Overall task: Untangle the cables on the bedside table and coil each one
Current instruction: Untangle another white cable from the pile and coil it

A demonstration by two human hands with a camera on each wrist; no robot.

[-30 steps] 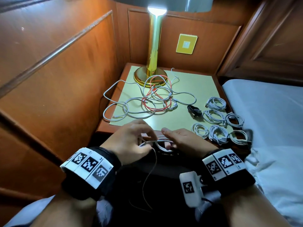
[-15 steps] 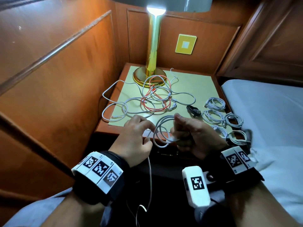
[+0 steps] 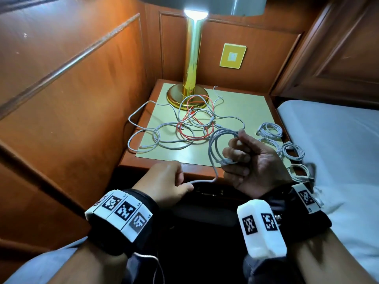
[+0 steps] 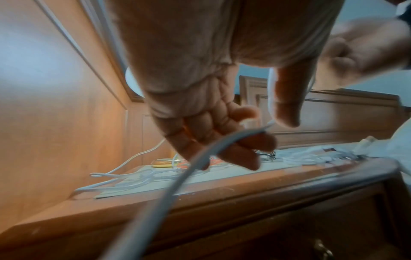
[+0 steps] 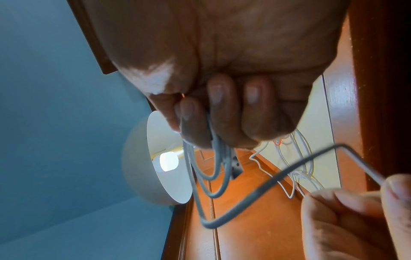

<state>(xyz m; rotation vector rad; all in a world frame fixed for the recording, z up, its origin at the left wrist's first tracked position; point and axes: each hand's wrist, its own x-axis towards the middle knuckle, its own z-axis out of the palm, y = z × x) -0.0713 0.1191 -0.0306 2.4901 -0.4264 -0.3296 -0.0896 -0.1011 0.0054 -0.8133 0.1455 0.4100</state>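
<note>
Right hand (image 3: 254,160) clenched round the grey cable's loops (image 3: 217,146), above the bedside table's (image 3: 164,163) front edge; left hand (image 3: 166,181) pinches its tail. Risk: loops springing loose if grip slackens, or snagging the tangle (image 3: 190,124).

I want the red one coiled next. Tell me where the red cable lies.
In the head view the red cable lies mid-table, tangled among white cables, just in front of the brass lamp base.

Both bare forearms wear black wrist cuffs (image 3: 123,228) ringed by white blocks printed with black square markers; the right cuff (image 3: 303,220) carries a white marker-tagged camera housing (image 3: 260,228).
</note>
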